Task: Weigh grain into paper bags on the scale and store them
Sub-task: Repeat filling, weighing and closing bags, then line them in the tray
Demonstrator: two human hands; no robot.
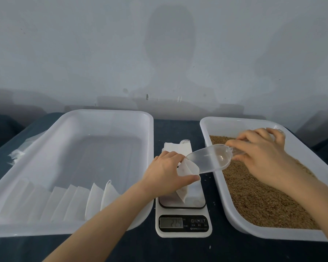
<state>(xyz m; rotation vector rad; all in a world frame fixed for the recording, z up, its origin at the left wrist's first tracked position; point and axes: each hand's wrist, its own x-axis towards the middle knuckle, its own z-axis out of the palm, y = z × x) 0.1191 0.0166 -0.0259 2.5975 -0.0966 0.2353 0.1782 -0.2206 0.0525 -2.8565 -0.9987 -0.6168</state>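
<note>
Filling step: left hand [165, 173] pinches small white paper bag [186, 178] open on white digital scale [184, 222]; right hand [263, 154] fingers clamp clear plastic scoop [208, 157], lip at bag mouth; next, likely scoop brown grain [263, 201] beneath them.

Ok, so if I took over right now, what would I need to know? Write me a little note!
Left hand: holds the paper bag open on the scale.
Right hand: grips the scoop, tipped at the bag's mouth; it looks about empty.
Grain is in the right tray; spare bags lie behind the scale.
Done: a row of bags stands in the left tray.
Left: check the display (too blurred to read), top up, then store this bag.
</note>
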